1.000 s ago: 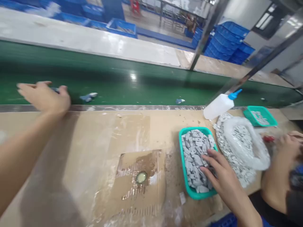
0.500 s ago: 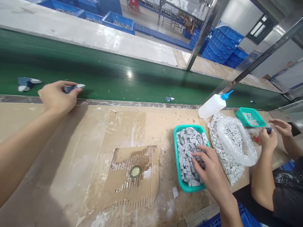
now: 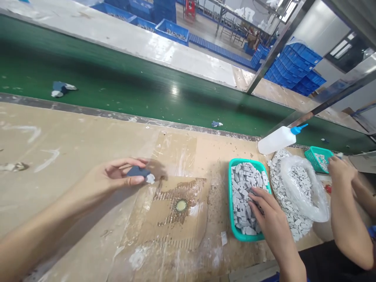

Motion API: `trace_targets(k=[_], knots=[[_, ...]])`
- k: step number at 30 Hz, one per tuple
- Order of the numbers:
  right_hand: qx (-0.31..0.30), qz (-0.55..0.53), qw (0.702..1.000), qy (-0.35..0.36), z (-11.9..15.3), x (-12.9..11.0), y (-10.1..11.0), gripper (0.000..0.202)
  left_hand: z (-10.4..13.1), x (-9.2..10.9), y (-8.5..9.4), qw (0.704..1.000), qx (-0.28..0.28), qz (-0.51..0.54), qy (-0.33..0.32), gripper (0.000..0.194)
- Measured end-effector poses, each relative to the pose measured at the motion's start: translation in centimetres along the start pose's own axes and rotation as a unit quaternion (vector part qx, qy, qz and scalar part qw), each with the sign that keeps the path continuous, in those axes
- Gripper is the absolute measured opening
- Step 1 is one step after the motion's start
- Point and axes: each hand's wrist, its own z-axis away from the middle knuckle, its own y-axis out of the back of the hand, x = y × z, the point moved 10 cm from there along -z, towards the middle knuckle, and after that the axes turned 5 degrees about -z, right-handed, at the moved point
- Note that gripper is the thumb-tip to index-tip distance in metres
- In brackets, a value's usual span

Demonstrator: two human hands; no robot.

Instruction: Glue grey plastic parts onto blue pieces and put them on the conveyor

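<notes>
My left hand (image 3: 120, 174) is closed on a small dark blue piece (image 3: 136, 171) with a whitish end, pinched between thumb and fingers above the cardboard-covered table. Just right of it lies a cardboard pad (image 3: 194, 231), wet-looking, with a round pale cap-like disc (image 3: 181, 205) in its middle. Over a green basket (image 3: 232, 219) hovers my right hand (image 3: 268, 211), fingertips among many small grey pieces (image 3: 243, 188). Its thumb and fingers are bent but apart, and no piece shows clearly between them.
A green belt (image 3: 123, 90) crosses behind the table, carrying blue-and-white pieces (image 3: 61, 88). A white squeeze bottle (image 3: 276, 141) stands near a plastic bag (image 3: 319, 203) of grey pieces. At right, another person's hands (image 3: 342, 172) work beside a second green basket (image 3: 311, 158).
My left hand has lifted the blue piece off the belt and moved right and nearer, over the table beside the pad. My right hand stays at the basket. The view has shifted.
</notes>
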Motion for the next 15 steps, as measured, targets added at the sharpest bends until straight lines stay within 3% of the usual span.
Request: trace_targets(k=[2, 5, 9, 12, 15], knots=[[0.014, -0.01, 1.0, 0.001, 0.0, -0.3, 0.5, 0.02, 1.3, -0.7, -0.1, 1.0, 0.007, -0.006, 0.004, 0.029], [0.026, -0.058, 0.996, -0.056, 0.3, 0.0, 1.5, 0.013, 2.3, -1.5, -1.2, 0.998, -0.031, 0.041, 0.027, 0.043], [0.025, -0.246, 0.958, -0.147, 1.3, -0.1, 2.0, 0.016, 2.2, -2.4, -2.0, 0.992, -0.072, 0.098, 0.044, 0.026], [0.006, -0.371, 0.904, -0.212, 2.1, -1.8, 0.5, 0.023, 2.0, -3.2, -3.1, 0.982, -0.129, 0.129, 0.049, 0.024], [-0.018, -0.394, 0.895, -0.208, 1.8, -5.3, -1.6, 0.027, 2.5, -3.3, -4.1, 0.966, -0.189, 0.173, 0.041, 0.026]])
